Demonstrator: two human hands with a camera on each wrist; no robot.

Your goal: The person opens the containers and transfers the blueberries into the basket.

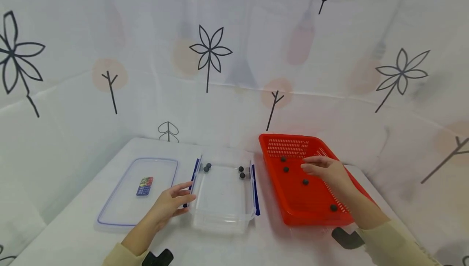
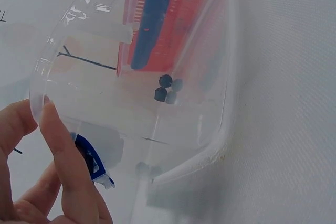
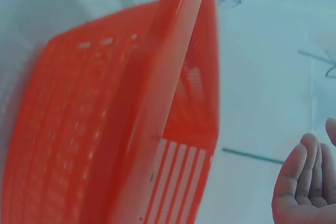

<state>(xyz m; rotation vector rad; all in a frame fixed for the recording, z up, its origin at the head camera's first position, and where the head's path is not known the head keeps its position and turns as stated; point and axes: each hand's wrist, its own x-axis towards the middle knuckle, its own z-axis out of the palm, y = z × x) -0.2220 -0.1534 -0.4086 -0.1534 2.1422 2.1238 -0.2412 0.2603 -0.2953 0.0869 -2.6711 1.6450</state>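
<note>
My left hand (image 1: 172,203) pinches the left rim of a clear plastic box (image 1: 221,217) with blue side clips; in the left wrist view the thumb and a finger (image 2: 63,145) meet at that rim. Inside the box, two small dark balls that look like blueberries (image 1: 207,168) lie at the left and two more balls (image 1: 242,172) at the right. Over the right side of a red plastic basket (image 1: 287,217), my right hand (image 1: 326,172) hovers with fingers together and loosely bent, holding nothing. Several similar dark balls (image 1: 305,182) are scattered on the basket floor.
A clear lid (image 1: 121,213) with a blue rim and a colourful label (image 1: 144,186) lies flat left of the box. The white table (image 1: 205,249) meets a patterned cloth (image 1: 234,107) at the back. The basket's raised walls stand close to the right forearm.
</note>
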